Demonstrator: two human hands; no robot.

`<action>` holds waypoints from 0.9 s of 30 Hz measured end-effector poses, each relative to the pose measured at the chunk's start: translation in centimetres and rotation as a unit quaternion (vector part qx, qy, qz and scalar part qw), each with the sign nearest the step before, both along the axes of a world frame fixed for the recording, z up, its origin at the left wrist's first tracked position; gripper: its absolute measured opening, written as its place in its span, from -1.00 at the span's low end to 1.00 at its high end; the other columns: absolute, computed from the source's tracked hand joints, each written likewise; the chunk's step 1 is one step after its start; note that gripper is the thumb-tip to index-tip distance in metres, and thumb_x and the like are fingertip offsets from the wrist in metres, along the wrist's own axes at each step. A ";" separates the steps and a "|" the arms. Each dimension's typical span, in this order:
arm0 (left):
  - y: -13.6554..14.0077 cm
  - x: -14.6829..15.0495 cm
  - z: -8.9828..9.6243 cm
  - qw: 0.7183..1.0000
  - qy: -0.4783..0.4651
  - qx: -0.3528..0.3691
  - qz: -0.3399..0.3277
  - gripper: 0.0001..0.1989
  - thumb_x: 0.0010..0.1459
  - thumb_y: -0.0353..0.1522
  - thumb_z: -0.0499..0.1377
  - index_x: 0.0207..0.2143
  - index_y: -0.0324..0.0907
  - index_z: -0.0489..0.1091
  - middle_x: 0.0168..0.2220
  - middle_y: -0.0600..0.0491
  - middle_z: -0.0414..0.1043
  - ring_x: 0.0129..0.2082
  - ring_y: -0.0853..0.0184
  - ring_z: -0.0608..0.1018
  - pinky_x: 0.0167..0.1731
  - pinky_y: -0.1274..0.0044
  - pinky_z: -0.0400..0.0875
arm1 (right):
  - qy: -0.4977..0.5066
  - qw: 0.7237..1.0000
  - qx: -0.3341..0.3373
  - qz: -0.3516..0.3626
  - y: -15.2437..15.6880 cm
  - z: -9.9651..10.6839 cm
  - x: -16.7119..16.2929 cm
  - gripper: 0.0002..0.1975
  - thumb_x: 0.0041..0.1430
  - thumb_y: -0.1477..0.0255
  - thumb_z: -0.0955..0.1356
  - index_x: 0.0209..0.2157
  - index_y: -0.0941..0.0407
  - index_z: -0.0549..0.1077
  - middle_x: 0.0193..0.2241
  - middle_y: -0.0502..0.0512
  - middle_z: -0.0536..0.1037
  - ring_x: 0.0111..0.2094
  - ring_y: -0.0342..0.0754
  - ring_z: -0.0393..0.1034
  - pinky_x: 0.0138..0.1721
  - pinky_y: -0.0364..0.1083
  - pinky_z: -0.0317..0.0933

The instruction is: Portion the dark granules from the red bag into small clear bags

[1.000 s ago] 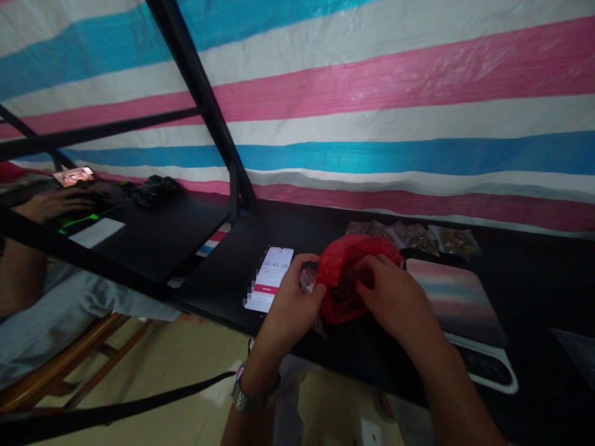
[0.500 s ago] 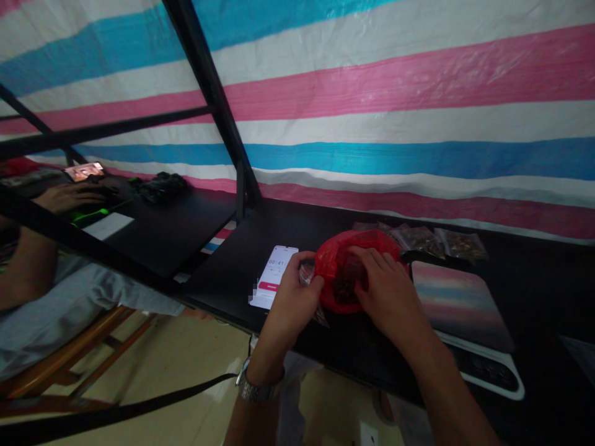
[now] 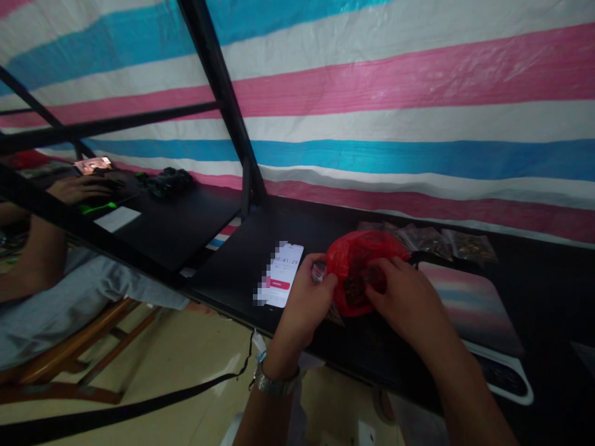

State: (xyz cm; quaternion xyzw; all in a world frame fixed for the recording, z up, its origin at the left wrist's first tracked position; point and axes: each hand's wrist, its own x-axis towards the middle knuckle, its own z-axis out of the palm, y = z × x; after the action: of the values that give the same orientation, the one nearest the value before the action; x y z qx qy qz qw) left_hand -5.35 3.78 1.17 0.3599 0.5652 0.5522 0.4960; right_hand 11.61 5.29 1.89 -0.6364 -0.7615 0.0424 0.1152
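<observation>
A red plastic bag (image 3: 343,255) stands with its mouth toward me on the black table, dark brownish bits (image 3: 356,290) inside it. At its left rim my left hand (image 3: 309,297) is closed, thumb against fingers, on a small clear plastic bag (image 3: 318,271). Part of that clear bag also shows below the hand. My right hand (image 3: 404,294) reaches over the right side of the red bag's mouth. Its thumb and fingers are curled around red film there; the fingertips are partly hidden. A phone (image 3: 284,272) showing a timer lies just left of my left hand.
Several filled clear zip bags (image 3: 471,246) lie behind the red bag. A kitchen scale (image 3: 474,303) stands to the right. Black metal bars (image 3: 227,111) cross at the left, where another person's hand (image 3: 77,188) rests near a second phone (image 3: 94,165). Striped sheeting (image 3: 395,93) hangs behind.
The view has shifted slightly, so the scene sits a little further right. My right hand's fingers have drawn back slightly at the red bag's mouth. My left hand keeps its grip.
</observation>
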 end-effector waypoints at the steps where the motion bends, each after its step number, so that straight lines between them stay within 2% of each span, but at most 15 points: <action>1: 0.0 0.3 0.0 1.000 -0.027 -0.004 0.006 -0.62 -0.08 -0.45 0.25 -0.13 -0.16 0.50 -0.27 0.04 0.59 -0.30 0.29 0.60 -0.31 0.53 0.47 | 0.001 1.000 -0.015 -0.002 0.0 0.2 -0.1 -0.70 0.28 0.46 0.40 0.04 0.14 0.58 -0.04 0.26 0.63 -0.04 0.22 0.54 -0.05 0.08 0.27; 5: 0.2 0.7 0.6 0.992 -0.118 -0.023 0.031 -0.56 -0.17 -0.45 0.27 -0.13 -0.19 0.48 -0.37 0.11 0.54 -0.51 0.43 0.50 -0.44 0.59 0.42 | 0.023 0.998 -0.053 0.005 -0.2 0.9 -0.3 -0.70 0.24 0.51 0.42 0.02 0.14 0.60 -0.05 0.25 0.64 -0.05 0.22 0.55 -0.03 0.09 0.29; 8: 0.2 0.6 1.6 0.985 -0.166 -0.018 0.043 -0.54 -0.23 -0.44 0.29 -0.16 -0.19 0.44 -0.43 0.18 0.50 -0.62 0.51 0.39 -0.53 0.62 0.37 | 0.061 0.996 -0.058 0.027 -0.3 1.3 -0.2 -0.68 0.22 0.54 0.42 0.02 0.10 0.60 -0.04 0.20 0.64 -0.04 0.18 0.55 -0.01 0.08 0.30; 14: 0.0 0.5 2.5 0.983 -0.174 0.009 0.052 -0.52 -0.27 -0.44 0.31 -0.18 -0.18 0.43 -0.45 0.20 0.49 -0.57 0.49 0.44 -0.52 0.65 0.37 | 0.099 0.994 -0.008 0.044 -0.3 1.3 -0.4 -0.62 0.22 0.57 0.43 0.05 0.04 0.60 0.03 0.16 0.60 0.02 0.19 0.53 0.04 0.11 0.31; 19: 0.0 0.5 2.1 0.984 -0.168 0.017 0.062 -0.53 -0.28 -0.45 0.32 -0.19 -0.17 0.43 -0.47 0.21 0.48 -0.54 0.48 0.46 -0.51 0.66 0.37 | 0.076 0.995 -0.043 0.038 0.0 0.4 -0.6 -0.64 0.26 0.56 0.41 0.08 0.09 0.59 0.03 0.22 0.60 0.05 0.22 0.52 0.07 0.14 0.31; 23: 0.1 0.5 1.9 0.982 -0.181 0.025 0.055 -0.53 -0.26 -0.45 0.32 -0.18 -0.17 0.42 -0.47 0.21 0.49 -0.55 0.47 0.46 -0.53 0.66 0.37 | 0.095 0.993 -0.063 0.017 0.3 0.0 -0.6 -0.68 0.31 0.50 0.40 0.07 0.11 0.58 0.03 0.24 0.61 0.01 0.21 0.54 0.05 0.12 0.33; 27: 0.3 0.7 1.7 0.976 -0.208 0.033 0.050 -0.52 -0.24 -0.46 0.32 -0.16 -0.16 0.41 -0.52 0.24 0.46 -0.59 0.49 0.43 -0.57 0.68 0.36 | 0.143 0.986 -0.076 0.028 0.4 -0.4 -0.6 -0.67 0.27 0.55 0.39 0.06 0.11 0.57 0.03 0.23 0.62 0.00 0.17 0.55 0.05 0.09 0.34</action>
State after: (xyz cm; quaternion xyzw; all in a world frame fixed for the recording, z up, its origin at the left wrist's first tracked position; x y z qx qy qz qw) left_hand -4.62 4.09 2.91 0.2248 0.4478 0.6576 0.5627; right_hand 10.96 5.69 1.50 -0.6087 -0.7495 0.1941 0.1734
